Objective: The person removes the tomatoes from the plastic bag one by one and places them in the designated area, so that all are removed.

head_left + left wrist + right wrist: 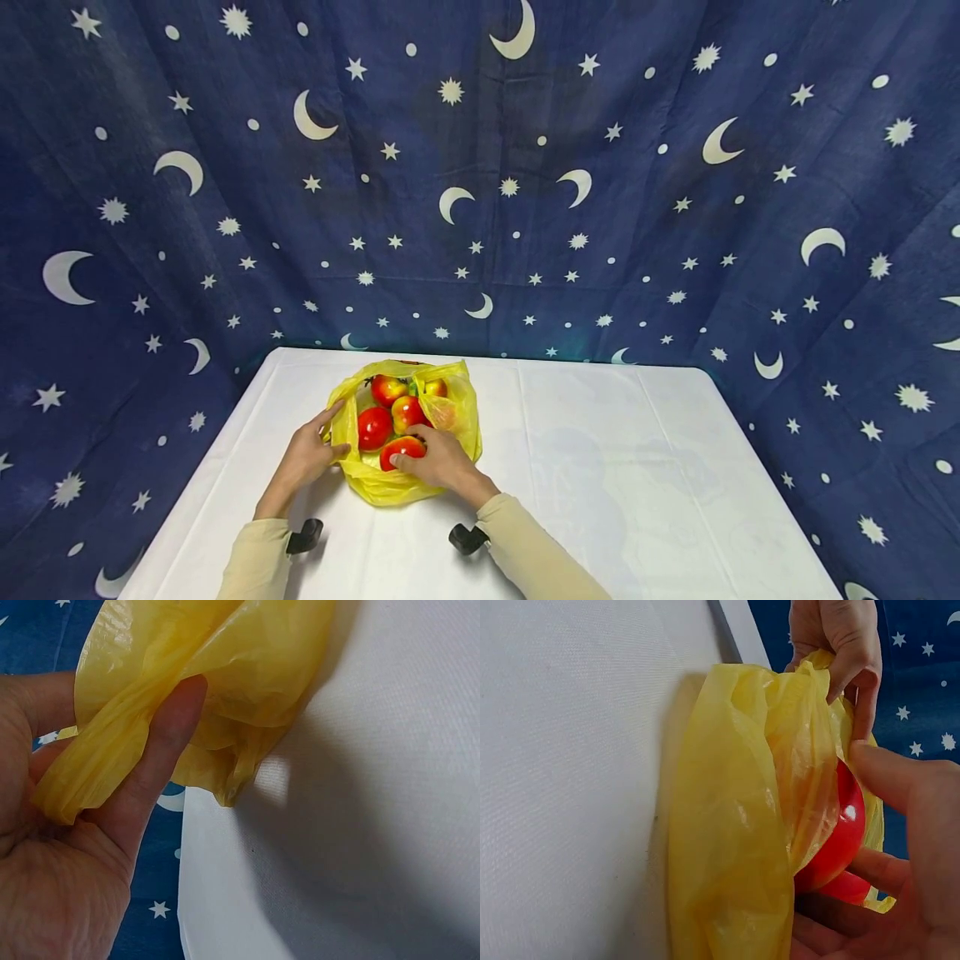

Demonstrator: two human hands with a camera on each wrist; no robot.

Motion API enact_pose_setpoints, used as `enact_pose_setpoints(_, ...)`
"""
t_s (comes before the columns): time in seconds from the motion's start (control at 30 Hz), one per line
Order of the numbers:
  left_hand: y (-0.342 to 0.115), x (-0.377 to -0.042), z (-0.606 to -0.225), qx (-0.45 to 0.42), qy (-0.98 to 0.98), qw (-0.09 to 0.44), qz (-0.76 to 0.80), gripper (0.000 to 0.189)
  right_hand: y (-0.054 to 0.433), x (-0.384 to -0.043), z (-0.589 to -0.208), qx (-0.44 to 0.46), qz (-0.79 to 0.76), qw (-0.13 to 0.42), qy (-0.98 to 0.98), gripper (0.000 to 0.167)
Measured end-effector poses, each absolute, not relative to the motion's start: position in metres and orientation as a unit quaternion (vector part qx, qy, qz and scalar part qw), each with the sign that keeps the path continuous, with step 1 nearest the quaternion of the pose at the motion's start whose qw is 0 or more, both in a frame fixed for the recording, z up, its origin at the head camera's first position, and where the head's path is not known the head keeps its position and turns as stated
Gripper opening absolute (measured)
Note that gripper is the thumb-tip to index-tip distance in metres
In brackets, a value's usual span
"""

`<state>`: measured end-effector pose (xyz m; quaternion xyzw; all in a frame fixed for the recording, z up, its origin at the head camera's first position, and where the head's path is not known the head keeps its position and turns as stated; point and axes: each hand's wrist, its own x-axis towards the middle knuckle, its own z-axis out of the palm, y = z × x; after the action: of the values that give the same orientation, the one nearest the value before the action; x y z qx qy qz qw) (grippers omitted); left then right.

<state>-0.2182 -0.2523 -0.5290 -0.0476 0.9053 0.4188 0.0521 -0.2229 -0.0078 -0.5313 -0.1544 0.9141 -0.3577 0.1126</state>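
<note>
A yellow plastic bag (463, 400) lies open on the table with several glossy red-and-yellow fruits inside, among them a round red fruit (374, 428). My left hand (309, 454) holds the bag's left rim; in the left wrist view a gathered fold of the plastic (112, 754) runs between thumb and fingers. Inside the near right part of the bag, my right hand (442, 458) grips a smooth red fruit (402, 452), thumb on one side and fingers on the other. The right wrist view shows that fruit (844, 832) partly behind the bag's wall, its exact kind unclear.
The bag stands on a white-covered table (600, 467), left of its middle. Behind and around the table hangs a dark blue cloth (510, 242) with moons and stars. Black wrist straps or mounts (305, 536) sit on both forearms.
</note>
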Motion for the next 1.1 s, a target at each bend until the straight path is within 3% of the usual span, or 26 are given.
enact_pose_setpoints(0.23,-0.253,-0.218,-0.53,-0.046,0.906,0.05,0.418,0.083,-0.006,-0.226,-0.536,-0.146,-0.401,0.108,0.898,0.042)
enact_pose_setpoints(0.67,-0.252,-0.218,-0.53,-0.05,0.905,0.053,0.418,0.082,-0.004,-0.226,-0.537,-0.133,-0.397,0.179,0.89,0.062)
enact_pose_setpoints(1.1,-0.252,-0.218,-0.53,-0.055,0.905,0.057,0.419,0.084,0.004,-0.225,-0.527,-0.146,-0.481,0.162,0.849,0.061)
